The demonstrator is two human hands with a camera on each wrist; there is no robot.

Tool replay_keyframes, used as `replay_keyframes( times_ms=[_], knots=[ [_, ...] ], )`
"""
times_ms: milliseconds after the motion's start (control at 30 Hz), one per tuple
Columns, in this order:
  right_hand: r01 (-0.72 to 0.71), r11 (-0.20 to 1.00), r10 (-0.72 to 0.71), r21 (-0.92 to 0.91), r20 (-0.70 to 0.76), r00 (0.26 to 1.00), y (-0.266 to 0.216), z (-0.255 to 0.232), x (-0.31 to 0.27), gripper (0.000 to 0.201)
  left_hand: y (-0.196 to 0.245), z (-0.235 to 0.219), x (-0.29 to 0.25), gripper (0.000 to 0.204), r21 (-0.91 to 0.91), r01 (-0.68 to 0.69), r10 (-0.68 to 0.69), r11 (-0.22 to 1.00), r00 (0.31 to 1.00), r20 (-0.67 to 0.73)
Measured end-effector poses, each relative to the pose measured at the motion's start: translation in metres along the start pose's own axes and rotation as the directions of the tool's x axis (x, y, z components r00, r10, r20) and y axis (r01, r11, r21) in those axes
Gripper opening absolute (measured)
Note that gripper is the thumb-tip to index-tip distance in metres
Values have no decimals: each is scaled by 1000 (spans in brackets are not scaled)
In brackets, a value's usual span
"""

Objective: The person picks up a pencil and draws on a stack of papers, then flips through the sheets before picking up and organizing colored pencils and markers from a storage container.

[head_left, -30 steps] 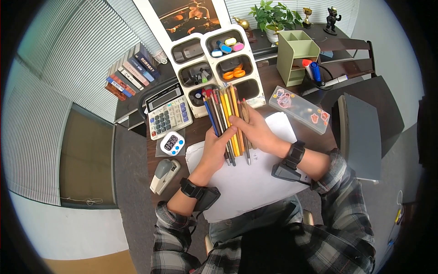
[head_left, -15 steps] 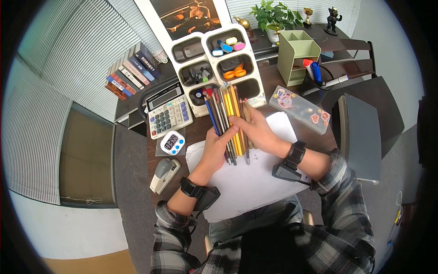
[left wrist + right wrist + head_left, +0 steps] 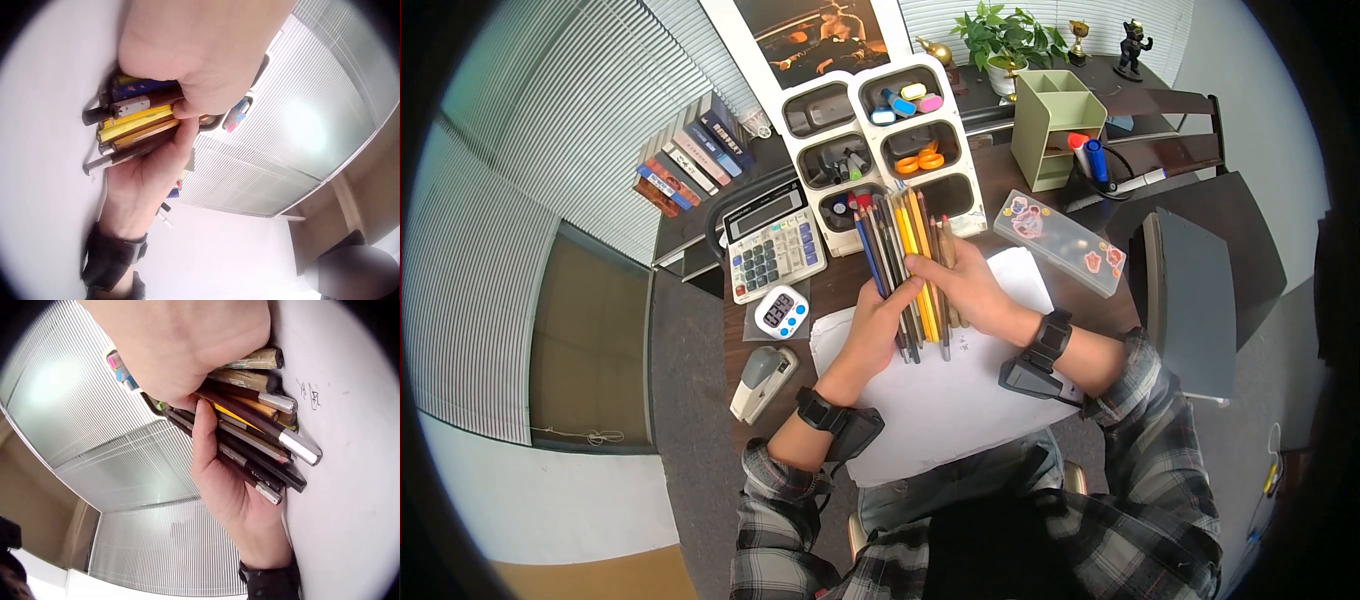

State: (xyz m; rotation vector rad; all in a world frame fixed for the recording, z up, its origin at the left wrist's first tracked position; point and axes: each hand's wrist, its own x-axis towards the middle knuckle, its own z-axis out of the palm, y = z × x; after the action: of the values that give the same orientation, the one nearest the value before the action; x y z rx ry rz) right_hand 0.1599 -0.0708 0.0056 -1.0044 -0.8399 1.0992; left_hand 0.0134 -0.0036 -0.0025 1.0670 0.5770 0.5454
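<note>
A bundle of pencils (image 3: 913, 225) in yellow, brown, dark and blue stands upright between both hands, over white paper (image 3: 940, 420). My left hand (image 3: 872, 328) grips the bundle from the left and my right hand (image 3: 982, 290) from the right, their thumbs close together across the front. In the left wrist view, the pencils' lower ends (image 3: 140, 128) stick out below the palms, close over the paper. The right wrist view shows silver-ended and dark pencils (image 3: 265, 428) at uneven heights there. Fingers behind the bundle are largely hidden.
Behind the pencils stands a white organizer (image 3: 876, 155) holding highlighters and orange-handled scissors. A calculator (image 3: 775, 250), timer (image 3: 782, 312) and stapler (image 3: 762, 383) lie on the left. To the right are a translucent pencil case (image 3: 1060, 243) and a green desk holder (image 3: 1045, 120) near some markers.
Both hands keep their hold on the pencils, almost still. The head view has shifted slightly.
</note>
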Motion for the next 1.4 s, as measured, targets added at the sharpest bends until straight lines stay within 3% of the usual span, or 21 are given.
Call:
replay_keyframes(
  times_ms=[233,500,933,1233,1400],
  knots=[
    [-1,1000,1,-17,-19,1000,1,-1,0,27,0,1,-1,28,-1,-9,9,1000,1000,6],
    [-71,997,68,44,82,994,-5,-1,-1,28,-2,-2,1,28,-26,-22,23,999,999,36],
    [-45,999,44,25,26,999,-1,-2,0,29,-1,2,-1,25,-30,0,-1,1000,1000,-17],
    [-25,1000,24,15,85,996,-6,-3,-1,28,1,-3,-1,26,-35,42,-39,999,996,76],
    [-82,996,80,24,84,993,-5,-5,0,27,0,-4,0,31,-30,42,-38,999,992,120]
  ],
)
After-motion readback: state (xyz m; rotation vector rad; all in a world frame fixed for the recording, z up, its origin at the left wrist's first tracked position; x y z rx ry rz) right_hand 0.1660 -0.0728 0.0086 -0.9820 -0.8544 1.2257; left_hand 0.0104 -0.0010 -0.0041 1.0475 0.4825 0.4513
